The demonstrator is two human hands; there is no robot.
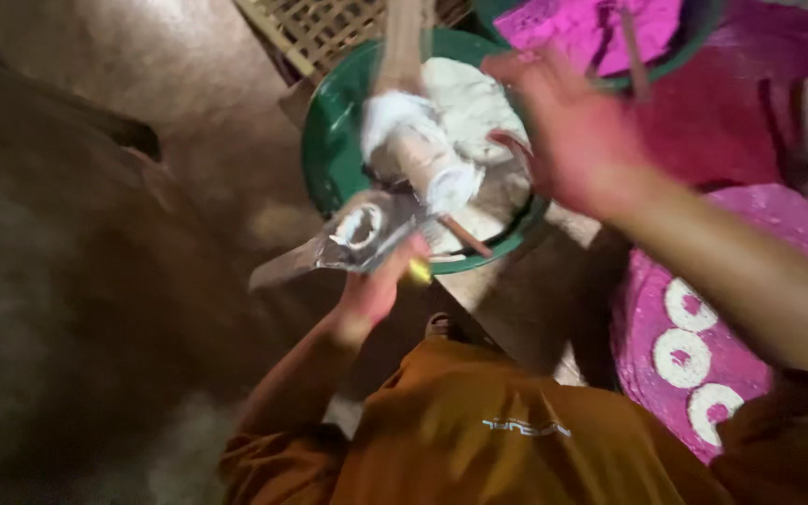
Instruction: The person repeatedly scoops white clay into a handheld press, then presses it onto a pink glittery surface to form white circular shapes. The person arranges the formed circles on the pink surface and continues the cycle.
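My left hand (pixel 374 292) grips a small shiny metal sheet (pixel 329 248) that carries a white dough ring (pixel 364 224). It is held at the near rim of a green basin (pixel 322 140) full of white dough (pixel 469 103). A thick wooden tool (pixel 418 154) smeared with dough stands tilted in the basin. My right hand (pixel 572 131) hovers over the basin's right side, fingers spread, holding nothing. A thin reddish stick (pixel 466 238) lies on the dough near the front rim.
A pink cloth (pixel 647 309) at the right bears three white dough rings (pixel 683 355). A second green basin (pixel 675 58) with pink material sits at the top right. A woven bamboo mat (pixel 324 28) lies behind, on the earthen floor (pixel 95 281).
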